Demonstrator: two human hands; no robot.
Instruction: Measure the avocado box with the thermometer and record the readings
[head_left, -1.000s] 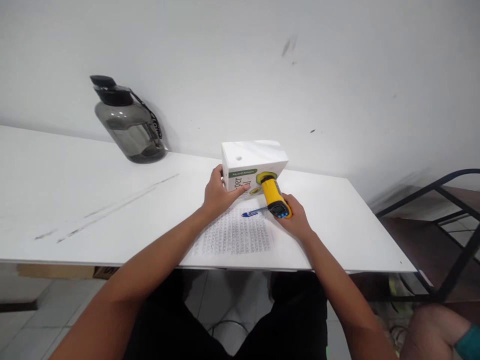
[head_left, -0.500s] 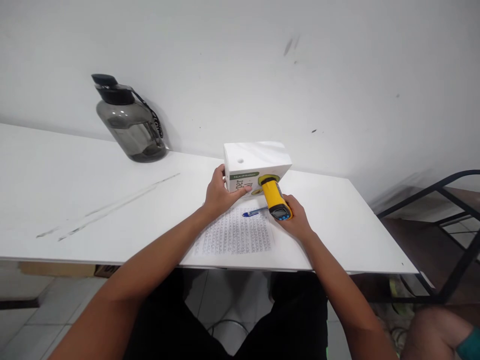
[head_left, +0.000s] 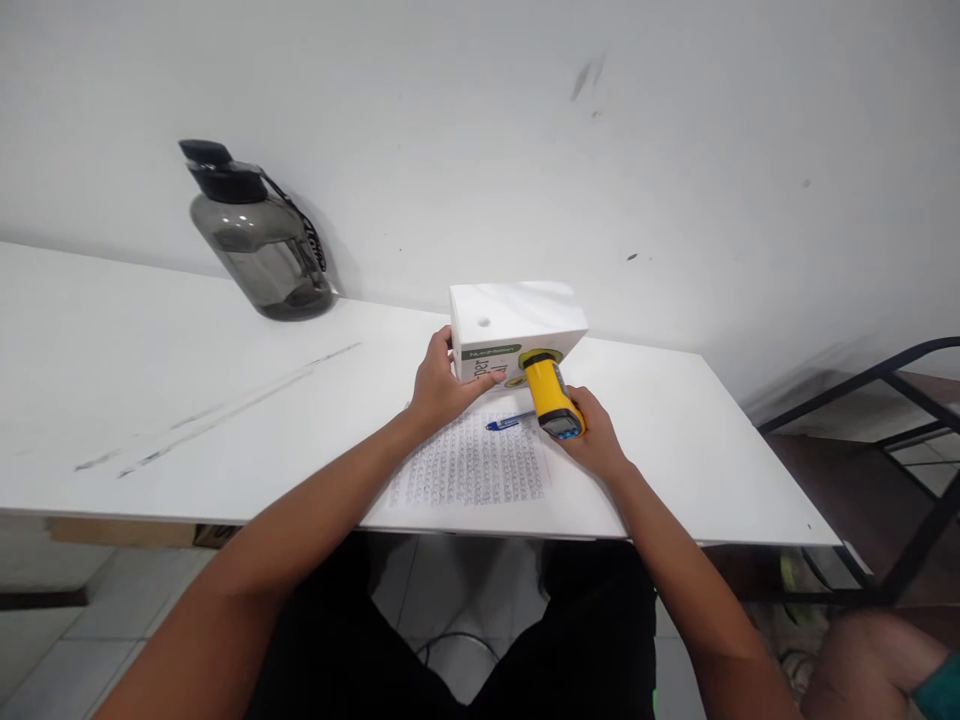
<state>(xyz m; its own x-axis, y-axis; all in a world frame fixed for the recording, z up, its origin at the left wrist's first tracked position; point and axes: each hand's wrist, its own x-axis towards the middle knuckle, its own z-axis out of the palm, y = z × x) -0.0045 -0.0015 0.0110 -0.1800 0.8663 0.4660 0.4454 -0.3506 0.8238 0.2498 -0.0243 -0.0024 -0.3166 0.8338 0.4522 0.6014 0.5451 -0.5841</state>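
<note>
My left hand (head_left: 448, 385) grips a white box (head_left: 517, 308) by its left end, the thumb lying across the printed front. Green lettering and a green and yellow picture show on that front. In my right hand (head_left: 596, 440) is a yellow and black infrared thermometer (head_left: 553, 393) with a small screen and blue buttons facing me. Its front end points at the box, covering part of the picture; whether the two touch I cannot tell. Below the box a blue pen (head_left: 511, 422) lies on a sheet of paper (head_left: 469, 465) covered with rows of small marks.
A dark, see-through water bottle (head_left: 259, 245) with a black lid stands at the back left of the white table (head_left: 225, 400), near the wall (head_left: 480, 150). Right of the table is a black metal frame (head_left: 922, 400). A person's knee (head_left: 862, 660) shows at lower right.
The view has shifted very slightly. Both hands keep their grip, and the box and infrared thermometer stay in nearly the same place.
</note>
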